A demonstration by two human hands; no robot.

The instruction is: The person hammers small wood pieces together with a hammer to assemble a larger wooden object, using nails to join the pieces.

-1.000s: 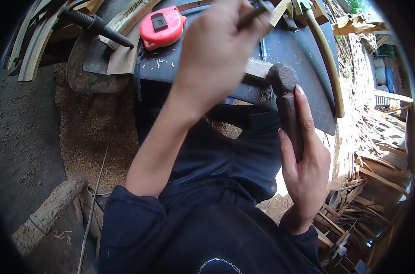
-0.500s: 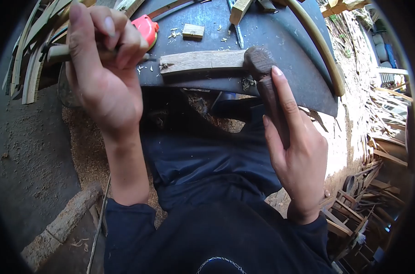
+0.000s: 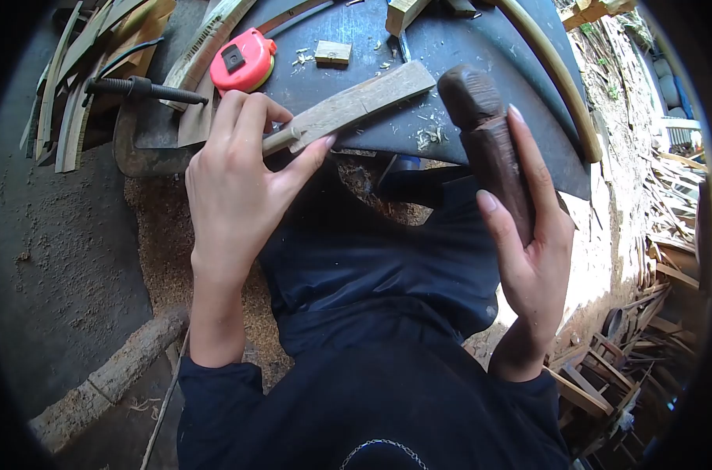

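Observation:
My left hand is closed at the near-left end of a short wood piece, thumb on the near side and fingers on the far side. Between them also lies the round wooden handle of a tool, its end against the wood; the rest is hidden by the hand. The wood slants up to the right over the dark tabletop. My right hand grips a dark wooden mallet, head up, index finger along its side. The mallet is right of the wood, apart from it.
A red tape measure and a small wood block lie on the table. A C-clamp sits at its left edge beside wood strips. A curved rod runs along the right. Shavings are scattered near the front edge.
My left hand has come down and right, turned over, and taken hold of the wood with the tool still in it. The wood has swung, right end away from me. The mallet has moved slightly right.

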